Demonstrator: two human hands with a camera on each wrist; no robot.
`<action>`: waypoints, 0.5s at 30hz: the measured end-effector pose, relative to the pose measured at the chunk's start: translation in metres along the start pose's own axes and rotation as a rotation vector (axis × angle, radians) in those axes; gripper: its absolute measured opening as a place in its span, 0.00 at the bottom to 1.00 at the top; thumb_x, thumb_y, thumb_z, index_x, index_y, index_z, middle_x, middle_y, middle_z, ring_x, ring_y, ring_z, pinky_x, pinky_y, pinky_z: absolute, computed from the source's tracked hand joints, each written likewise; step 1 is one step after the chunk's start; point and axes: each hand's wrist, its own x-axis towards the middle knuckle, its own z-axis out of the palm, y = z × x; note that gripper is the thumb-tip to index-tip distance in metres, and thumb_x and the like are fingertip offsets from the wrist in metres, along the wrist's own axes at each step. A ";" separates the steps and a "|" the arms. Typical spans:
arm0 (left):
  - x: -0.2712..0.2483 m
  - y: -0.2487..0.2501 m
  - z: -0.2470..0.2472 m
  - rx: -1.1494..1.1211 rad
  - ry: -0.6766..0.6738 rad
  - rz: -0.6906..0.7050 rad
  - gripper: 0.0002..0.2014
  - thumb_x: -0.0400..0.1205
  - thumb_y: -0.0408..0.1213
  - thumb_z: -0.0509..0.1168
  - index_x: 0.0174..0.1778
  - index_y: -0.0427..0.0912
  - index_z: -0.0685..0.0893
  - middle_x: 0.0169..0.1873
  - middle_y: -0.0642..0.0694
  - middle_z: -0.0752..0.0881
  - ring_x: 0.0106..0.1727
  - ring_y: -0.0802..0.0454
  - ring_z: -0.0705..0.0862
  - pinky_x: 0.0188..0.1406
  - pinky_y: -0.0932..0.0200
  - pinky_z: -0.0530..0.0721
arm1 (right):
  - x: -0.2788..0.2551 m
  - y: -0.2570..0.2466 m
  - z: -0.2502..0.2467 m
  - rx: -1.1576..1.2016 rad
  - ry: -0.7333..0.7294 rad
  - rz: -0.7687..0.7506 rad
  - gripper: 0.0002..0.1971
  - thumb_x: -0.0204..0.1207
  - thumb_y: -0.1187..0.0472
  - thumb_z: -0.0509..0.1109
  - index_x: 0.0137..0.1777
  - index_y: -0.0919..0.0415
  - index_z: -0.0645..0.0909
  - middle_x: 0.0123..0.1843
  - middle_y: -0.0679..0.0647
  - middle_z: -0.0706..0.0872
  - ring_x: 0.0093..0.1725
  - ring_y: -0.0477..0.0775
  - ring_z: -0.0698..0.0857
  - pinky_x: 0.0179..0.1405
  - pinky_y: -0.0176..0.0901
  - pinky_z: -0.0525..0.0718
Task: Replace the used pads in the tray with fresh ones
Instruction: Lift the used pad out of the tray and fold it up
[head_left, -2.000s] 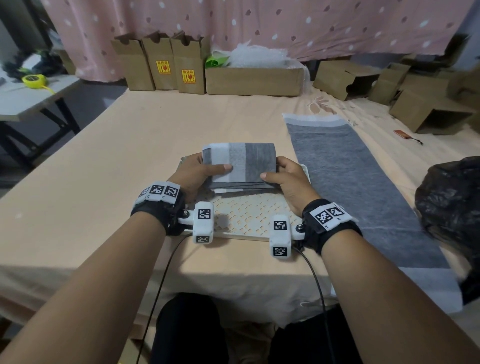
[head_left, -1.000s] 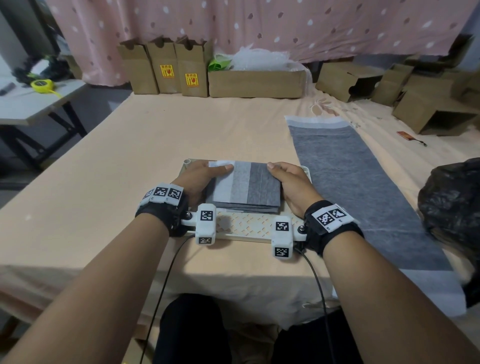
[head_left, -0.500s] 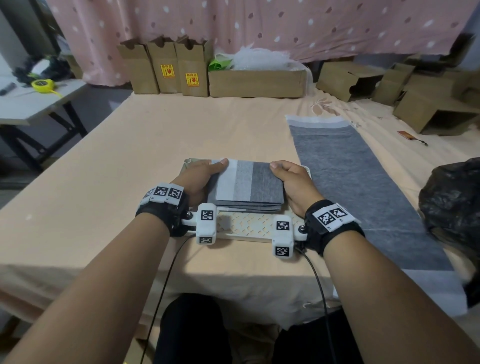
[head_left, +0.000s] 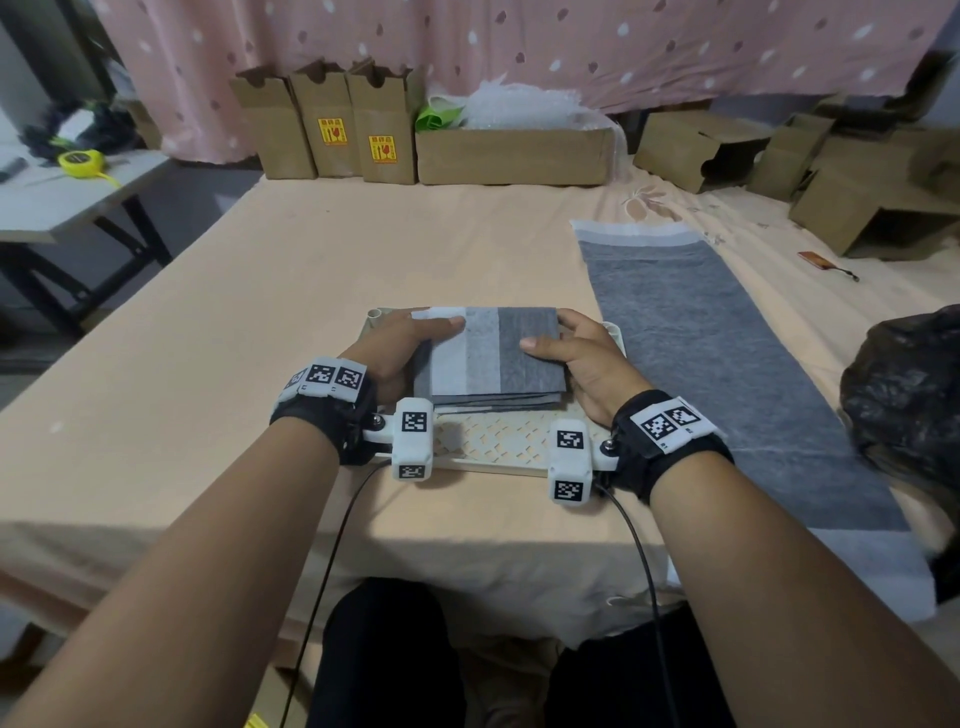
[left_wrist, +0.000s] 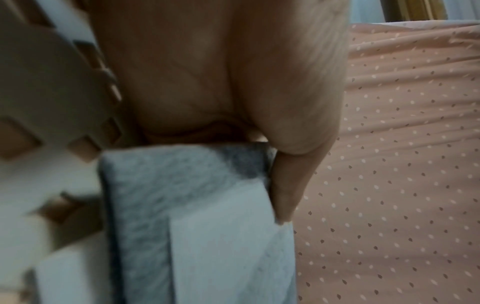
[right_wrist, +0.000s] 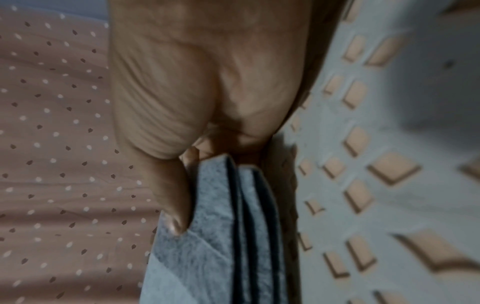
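A folded grey and white pad (head_left: 493, 356) lies over the far half of a cream perforated tray (head_left: 498, 441) at the table's near edge. My left hand (head_left: 400, 343) grips the pad's left edge, thumb on top. My right hand (head_left: 576, 353) grips its right edge the same way. In the left wrist view the thumb (left_wrist: 288, 185) presses the folded pad (left_wrist: 197, 216) beside the tray's grid (left_wrist: 52, 102). The right wrist view shows the pad's several stacked layers (right_wrist: 228, 226) pinched between thumb (right_wrist: 171, 195) and fingers, next to the tray (right_wrist: 389, 164).
A long grey pad (head_left: 717, 364) lies unfolded on the peach cloth to the right of the tray. A black plastic bag (head_left: 909, 405) sits at the right edge. Cardboard boxes (head_left: 509, 150) line the back. A side table with a yellow tape measure (head_left: 78, 158) stands at left.
The folded pad was tilted up two seconds ago and now lies lower and flatter over the tray. Both hands have kept hold of its edges; the thumbs have shifted slightly.
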 end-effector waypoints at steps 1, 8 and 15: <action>0.001 0.000 0.000 -0.003 -0.005 0.007 0.14 0.84 0.38 0.68 0.65 0.37 0.83 0.54 0.34 0.90 0.52 0.36 0.90 0.51 0.39 0.90 | 0.001 0.001 0.000 -0.009 0.013 0.004 0.23 0.73 0.73 0.77 0.68 0.69 0.79 0.63 0.66 0.88 0.59 0.63 0.89 0.52 0.53 0.89; 0.002 -0.001 0.001 0.056 -0.025 0.043 0.15 0.80 0.27 0.72 0.64 0.37 0.84 0.53 0.36 0.91 0.51 0.37 0.91 0.45 0.41 0.91 | 0.003 0.001 -0.002 -0.006 0.022 0.014 0.20 0.74 0.73 0.75 0.67 0.69 0.80 0.60 0.65 0.89 0.54 0.60 0.90 0.48 0.51 0.89; 0.002 0.001 0.002 0.038 0.025 0.039 0.12 0.88 0.32 0.63 0.67 0.38 0.81 0.54 0.36 0.89 0.47 0.41 0.92 0.39 0.45 0.92 | 0.004 0.002 -0.002 -0.015 0.038 0.028 0.15 0.78 0.73 0.72 0.64 0.67 0.81 0.56 0.62 0.89 0.54 0.59 0.89 0.53 0.53 0.89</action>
